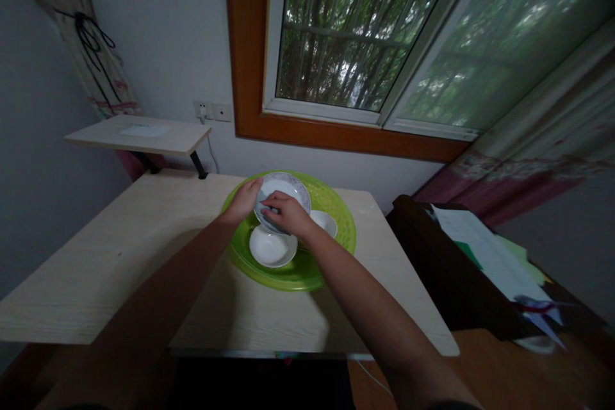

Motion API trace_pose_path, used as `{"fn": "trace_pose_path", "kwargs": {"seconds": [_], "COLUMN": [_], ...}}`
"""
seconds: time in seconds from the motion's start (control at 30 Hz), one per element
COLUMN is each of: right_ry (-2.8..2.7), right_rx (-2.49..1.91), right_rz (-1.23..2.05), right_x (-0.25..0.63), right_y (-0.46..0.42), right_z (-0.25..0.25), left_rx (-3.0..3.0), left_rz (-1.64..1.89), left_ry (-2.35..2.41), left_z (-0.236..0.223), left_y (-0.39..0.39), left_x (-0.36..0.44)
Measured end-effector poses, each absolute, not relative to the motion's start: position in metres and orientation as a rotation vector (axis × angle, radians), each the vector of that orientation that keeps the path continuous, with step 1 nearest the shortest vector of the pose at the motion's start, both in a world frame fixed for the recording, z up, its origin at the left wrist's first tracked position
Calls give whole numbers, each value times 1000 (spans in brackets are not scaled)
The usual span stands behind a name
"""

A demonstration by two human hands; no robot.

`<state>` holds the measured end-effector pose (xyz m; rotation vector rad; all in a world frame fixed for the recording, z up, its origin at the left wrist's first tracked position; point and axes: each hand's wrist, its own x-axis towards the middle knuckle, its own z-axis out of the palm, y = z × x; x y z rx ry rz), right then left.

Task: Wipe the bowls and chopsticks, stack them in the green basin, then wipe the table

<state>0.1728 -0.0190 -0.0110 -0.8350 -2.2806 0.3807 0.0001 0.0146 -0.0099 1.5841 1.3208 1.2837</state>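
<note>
Left hand (245,200) curled on the near-left rim of a patterned dish (284,185), looks gripped there, thumb side up by the edge, its other fingers out of sight behind the rim. Right hand (291,214) is over the dish's inside, just right of the left hand, fingers bent inward, thumb and forefinger near each other; a small dark patch shows between them, can't tell if it's shadow or something pinched, so can't say how tightly that hand is closed. Dish sits directly under the right hand and right of the left one, over a green basket (346,230); whether it rests on anything is unclear. White bowl (273,246) in the basket, below both hands, nearer the body, its back edge overlapped by the dish. Second white bowl (327,223) just right of the right wrist, partly covered by wrist and dish. Basket floor below the right wrist is dark, contents there hard to make out. Both forearms run off the bottom of the view, the left one in heavy shadow. Table (115,237) spreads left of the left hand, raised shelf (103,131) beyond it; papers (485,250) well right of the right hand, writing unreadable.
</note>
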Motion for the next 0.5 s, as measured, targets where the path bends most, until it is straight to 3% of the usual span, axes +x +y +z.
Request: {"fn": "trace_pose_path", "kwargs": {"seconds": [0.5], "right_ry": [-2214], "right_rx": [-1461], "right_rz": [-46], "right_x": [188], "right_y": [-23], "right_z": [16], "left_rx": [1568], "left_rz": [1127], "left_ry": [1066], "left_z": [-22], "left_y": [17], "left_x": [4]}}
